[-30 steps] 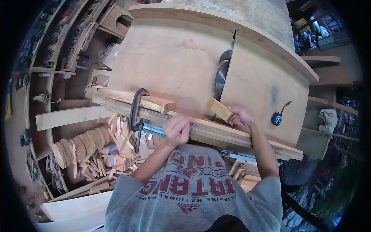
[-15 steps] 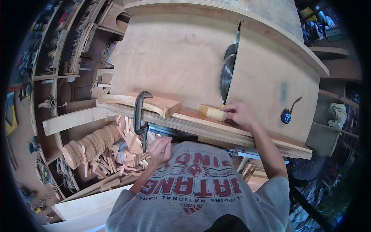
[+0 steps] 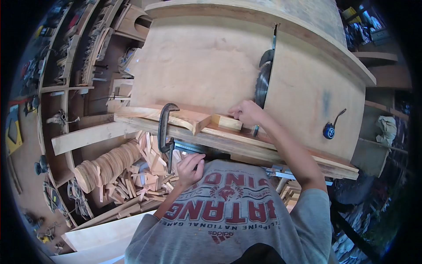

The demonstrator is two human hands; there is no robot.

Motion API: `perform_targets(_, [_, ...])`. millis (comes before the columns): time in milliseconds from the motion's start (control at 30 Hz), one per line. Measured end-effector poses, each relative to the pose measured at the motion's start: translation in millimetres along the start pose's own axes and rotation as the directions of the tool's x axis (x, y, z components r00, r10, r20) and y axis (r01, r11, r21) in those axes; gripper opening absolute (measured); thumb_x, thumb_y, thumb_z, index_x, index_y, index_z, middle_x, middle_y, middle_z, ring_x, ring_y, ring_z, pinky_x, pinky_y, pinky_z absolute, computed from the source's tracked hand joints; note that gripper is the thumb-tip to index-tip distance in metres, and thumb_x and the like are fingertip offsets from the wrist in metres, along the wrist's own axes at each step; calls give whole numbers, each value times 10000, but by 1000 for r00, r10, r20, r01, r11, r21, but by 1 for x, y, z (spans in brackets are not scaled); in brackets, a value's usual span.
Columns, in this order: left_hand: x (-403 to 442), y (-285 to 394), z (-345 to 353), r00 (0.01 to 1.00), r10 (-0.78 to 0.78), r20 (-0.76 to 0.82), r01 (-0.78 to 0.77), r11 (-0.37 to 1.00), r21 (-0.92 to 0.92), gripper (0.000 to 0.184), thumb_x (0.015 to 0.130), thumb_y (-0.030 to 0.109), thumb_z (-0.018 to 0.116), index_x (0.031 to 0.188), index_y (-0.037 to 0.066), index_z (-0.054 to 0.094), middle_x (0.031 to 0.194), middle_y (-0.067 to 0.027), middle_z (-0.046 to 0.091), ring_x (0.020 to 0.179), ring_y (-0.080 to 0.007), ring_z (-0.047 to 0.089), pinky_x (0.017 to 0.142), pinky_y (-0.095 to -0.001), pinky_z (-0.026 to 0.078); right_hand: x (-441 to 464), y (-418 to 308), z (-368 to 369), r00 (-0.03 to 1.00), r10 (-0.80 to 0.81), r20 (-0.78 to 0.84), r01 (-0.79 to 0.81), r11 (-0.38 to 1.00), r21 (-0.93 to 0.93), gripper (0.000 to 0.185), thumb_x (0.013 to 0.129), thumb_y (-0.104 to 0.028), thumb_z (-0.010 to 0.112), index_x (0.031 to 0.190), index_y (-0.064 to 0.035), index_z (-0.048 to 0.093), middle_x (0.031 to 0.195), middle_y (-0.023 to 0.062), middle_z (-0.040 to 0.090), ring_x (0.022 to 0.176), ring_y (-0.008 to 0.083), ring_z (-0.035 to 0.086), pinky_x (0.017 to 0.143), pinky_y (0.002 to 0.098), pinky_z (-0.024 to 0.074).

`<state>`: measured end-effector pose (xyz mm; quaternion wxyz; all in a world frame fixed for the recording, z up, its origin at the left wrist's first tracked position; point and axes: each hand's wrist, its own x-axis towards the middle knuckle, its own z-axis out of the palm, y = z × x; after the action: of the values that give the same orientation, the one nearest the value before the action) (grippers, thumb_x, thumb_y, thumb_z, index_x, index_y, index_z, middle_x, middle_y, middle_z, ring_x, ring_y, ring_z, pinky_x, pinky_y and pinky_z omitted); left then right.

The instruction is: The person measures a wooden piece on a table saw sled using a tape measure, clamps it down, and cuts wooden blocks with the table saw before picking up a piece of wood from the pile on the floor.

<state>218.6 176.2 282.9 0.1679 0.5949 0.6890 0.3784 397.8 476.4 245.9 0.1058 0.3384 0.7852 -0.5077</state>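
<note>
A small pale wooden block (image 3: 227, 123) lies on the reddish strip along the table's front fence (image 3: 246, 143), its left end against a clamped wooden piece (image 3: 189, 119). My right hand (image 3: 247, 112) reaches over the block's right part from behind, fingers bent and touching it. My left hand (image 3: 190, 170) is curled in front of the fence, below the C-clamp (image 3: 164, 132); whether anything is between its fingers is hidden. The circular saw blade (image 3: 263, 83) stands in its slot beyond my right hand.
A blue tape measure (image 3: 329, 130) lies at the table's right. Left of the table are stacked wooden discs (image 3: 105, 165), scrap offcuts (image 3: 151, 154) and shelves (image 3: 65, 88). A raised wooden rail (image 3: 263, 13) crosses the table's far side.
The small block has gone from raised in my right hand to lying on the strip, then left against the clamped piece. My left hand has dropped away from the fence.
</note>
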Motion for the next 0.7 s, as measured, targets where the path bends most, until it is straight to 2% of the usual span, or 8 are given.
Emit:
perform_targets(167, [-12,-1,-2,999,-37,-20,37,999,10,174,848,3,760,1019,22,779,950,-149,752,817,-318,744,733,-391,603,15,5,7,999,37,26,-38,997,68,432,898,-118,583,1295,-134,754,1181,212,757,1091,374,733,985,443,569])
perform_targets(333, [-16,20,-14,990,-120,70,122,992,-15,147,918,106,727,1040,38,771,994,-116,752,861,-308,743,774,-400,605,-12,-31,22,991,135,18,-132,981,-141,369,951,-245,573,1220,-80,763,1103,238,762,1054,341,742,942,467,575])
perform_targets(400, [-30,16,-21,992,-124,8,124,992,25,155,938,142,708,1042,49,774,1004,-120,757,859,-312,744,756,-404,602,-26,-42,28,987,156,-45,-158,987,-33,321,957,-252,598,1141,-57,775,1052,227,769,1037,320,741,936,454,571])
perform_targets(433, [-40,13,-24,996,-87,37,86,996,30,170,958,178,689,1045,60,777,1014,-123,761,857,-316,745,738,-408,599,-23,-30,30,999,-29,-14,29,998,-49,298,992,-219,619,1142,11,734,952,148,769,920,220,718,853,382,576])
perform_targets(500, [-59,4,-22,980,-200,18,199,978,63,213,963,224,675,1066,68,777,1018,-119,764,880,-324,747,759,-431,598,-1,41,60,974,-61,-219,66,998,14,281,1012,-146,632,1235,17,685,1033,106,755,954,199,693,877,361,563])
perform_targets(567, [-81,-1,-23,960,-277,31,275,960,54,256,967,269,660,1087,76,777,1023,-114,766,902,-332,749,779,-453,596,-5,36,50,992,25,-120,-16,997,76,315,1017,-93,654,1316,4,635,1150,97,736,1016,202,678,925,357,550])
perform_targets(633, [-96,-3,-23,900,-415,132,418,908,6,291,946,327,665,1077,100,791,1063,-129,776,946,-333,753,827,-464,597,-15,33,33,995,95,11,-92,933,347,336,1015,-98,665,1342,-26,637,1207,99,718,1071,174,659,915,328,538])
perform_targets(700, [-119,-3,-28,840,-524,144,535,844,-48,316,939,350,672,1086,96,791,1066,-134,780,957,-337,755,840,-471,596,-37,29,20,990,-5,-144,79,854,514,355,1010,-117,673,1360,-72,642,1187,89,713,1052,158,663,830,319,537])
